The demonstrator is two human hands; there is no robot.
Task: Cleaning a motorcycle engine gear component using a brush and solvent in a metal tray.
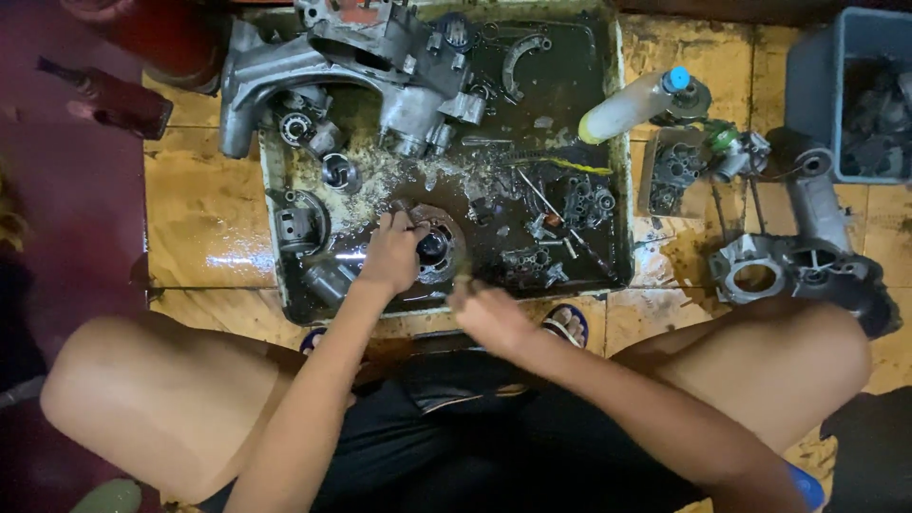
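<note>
Down in the tray (pixel 622 204), a shallow pan standing on the floor (pixel 204 204), dark oily liquid covers the bottom and engine parts crowd it. At the tray's far edge sits one big crankcase (pixel 361 62), grey metal, overhanging the rim. Near the left wall lie one piston (pixel 339 172) and one round housing (pixel 299 226). Small bolts and bits are scattered on the right of the tray, too many and too blurred to count.

The left hand (pixel 391 255) grips the round part (pixel 439 249) at the tray's near side, fingers curled over its rim, the part sitting in the liquid. The right hand (pixel 489 312) hovers clenched just over the near rim; something may be inside the fist, but that cannot be told through the blur.

Outside the tray: one bottle (pixel 627 104) with a blue cap leans on the right rim. One blue bin (pixel 822 81) stands at the far right, dark metal pieces inside. Between them rests one small casing (pixel 676 171), and nearer lies one long engine cover (pixel 798 261).

The floor is yellow-brown tile, wet and stained. The person squats over it, bare knees wide, two sandalled feet just under the tray's edge.
</note>
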